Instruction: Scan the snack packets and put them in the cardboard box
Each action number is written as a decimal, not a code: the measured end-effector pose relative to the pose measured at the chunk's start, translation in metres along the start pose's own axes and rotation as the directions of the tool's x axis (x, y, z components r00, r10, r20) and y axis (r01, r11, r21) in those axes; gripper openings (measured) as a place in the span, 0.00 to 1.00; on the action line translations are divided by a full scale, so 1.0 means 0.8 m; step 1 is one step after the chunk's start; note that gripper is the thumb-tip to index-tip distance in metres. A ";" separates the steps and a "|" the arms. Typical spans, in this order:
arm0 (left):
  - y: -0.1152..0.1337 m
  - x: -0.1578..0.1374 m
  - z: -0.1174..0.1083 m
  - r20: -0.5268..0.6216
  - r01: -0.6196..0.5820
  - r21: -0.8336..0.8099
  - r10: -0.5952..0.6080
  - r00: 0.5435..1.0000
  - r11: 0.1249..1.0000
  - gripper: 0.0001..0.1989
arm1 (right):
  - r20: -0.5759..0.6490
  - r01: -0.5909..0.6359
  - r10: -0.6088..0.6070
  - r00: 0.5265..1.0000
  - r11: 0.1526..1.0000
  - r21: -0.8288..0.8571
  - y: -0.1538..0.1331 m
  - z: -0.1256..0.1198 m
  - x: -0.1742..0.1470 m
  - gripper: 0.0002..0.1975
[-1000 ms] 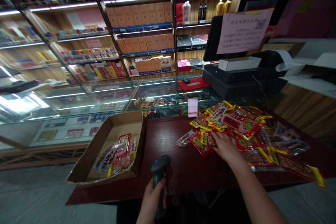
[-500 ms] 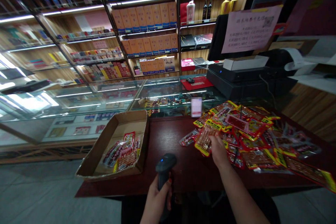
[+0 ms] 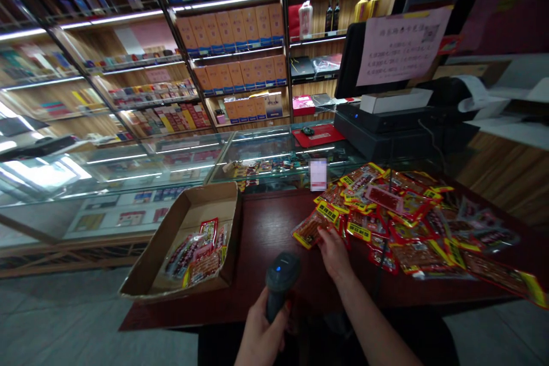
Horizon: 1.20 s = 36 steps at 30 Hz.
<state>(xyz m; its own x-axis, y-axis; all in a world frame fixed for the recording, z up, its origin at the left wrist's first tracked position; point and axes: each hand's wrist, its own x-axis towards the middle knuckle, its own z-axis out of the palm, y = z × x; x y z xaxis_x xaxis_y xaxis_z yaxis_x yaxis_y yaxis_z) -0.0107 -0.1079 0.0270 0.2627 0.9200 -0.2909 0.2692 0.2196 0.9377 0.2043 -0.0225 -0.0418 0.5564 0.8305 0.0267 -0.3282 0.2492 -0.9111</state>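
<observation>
A dark handheld barcode scanner (image 3: 283, 274) is upright in my left hand (image 3: 266, 326), its blue light showing on top. My right hand (image 3: 334, 251) pinches a red-and-yellow snack packet (image 3: 309, 229) by its near right side, just above the dark red tabletop. To the right of that hand spreads a heap of similar snack packets (image 3: 412, 223), piled over one another. An open cardboard box (image 3: 148, 246) stands on the left of the table, with several packets (image 3: 201, 251) lying inside it.
Behind the table runs a glass display counter (image 3: 184, 154), with a computer mouse (image 3: 307, 131) on a red mat. A monitor with a pink paper sign (image 3: 401, 48) rises at the back right. Shelves of boxed goods (image 3: 231, 28) line the wall.
My right hand has moved left with the snack packet, off the edge of the heap. My left hand has brought the scanner slightly right, nearer the packet.
</observation>
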 end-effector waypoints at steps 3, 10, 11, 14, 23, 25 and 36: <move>0.004 -0.001 0.001 -0.024 0.017 -0.019 -0.017 1.000 1.000 0.20 | -0.006 0.044 -0.044 0.999 0.998 -0.047 -0.008 -0.002 -0.001 0.15; 0.007 -0.003 -0.009 -0.175 0.024 -0.123 -0.046 0.984 0.992 0.20 | 0.585 0.562 -0.062 0.808 0.379 -0.736 -0.044 0.015 -0.036 0.22; 0.008 -0.003 -0.011 -0.195 0.022 -0.137 -0.049 0.980 0.990 0.21 | 0.602 0.577 -0.008 0.798 0.298 -0.760 -0.046 0.019 -0.042 0.24; 0.011 -0.004 -0.019 -0.240 0.013 -0.151 -0.049 0.969 0.988 0.21 | 0.644 0.603 0.105 0.758 0.265 -0.753 -0.055 0.023 -0.049 0.30; 0.004 -0.010 -0.023 -0.222 -0.004 -0.155 -0.031 0.975 0.988 0.20 | 0.638 0.621 0.188 0.747 0.147 -0.770 -0.073 0.001 0.004 0.33; 0.000 -0.011 -0.019 -0.200 0.010 -0.164 -0.043 0.979 0.986 0.20 | 0.646 0.643 0.205 0.736 0.089 -0.761 -0.073 0.001 0.010 0.34; 0.002 -0.009 -0.009 -0.132 0.018 -0.123 -0.034 0.991 0.992 0.18 | 0.540 0.396 0.170 0.824 0.508 -0.765 -0.060 0.002 0.011 0.21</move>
<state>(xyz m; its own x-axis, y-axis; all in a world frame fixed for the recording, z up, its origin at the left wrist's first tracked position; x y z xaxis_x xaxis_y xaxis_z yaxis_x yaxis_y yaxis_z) -0.0186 -0.1117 0.0319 0.1282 0.9468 -0.2952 0.1576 0.2744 0.9486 0.2241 -0.0263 0.0028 -0.0094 0.9959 0.0894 0.6374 0.0749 -0.7669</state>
